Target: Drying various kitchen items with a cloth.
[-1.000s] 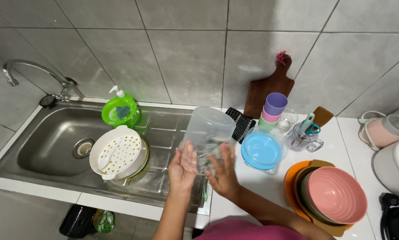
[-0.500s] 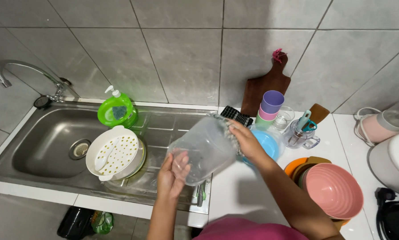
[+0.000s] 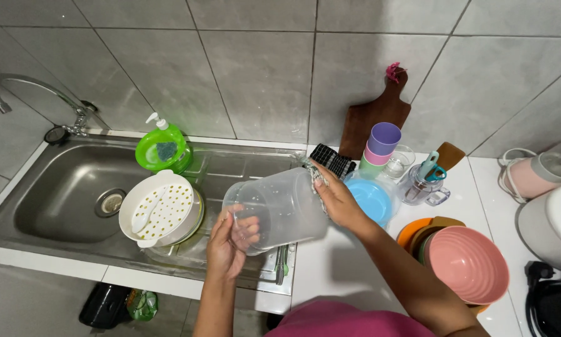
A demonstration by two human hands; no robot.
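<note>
A clear, frosted plastic container lets the fingers behind it show through. The round perforated strainer is white, the dish-soap holder bright green. Stacked plastic cups run purple, pink, pale green. One plate is light blue, a big bowl salmon pink, the cloth black-and-white checked.

My right hand has left the front of the clear plastic tub for its base at frame centre; the tub now lies tipped sideways, my left hand at its mouth.
</note>
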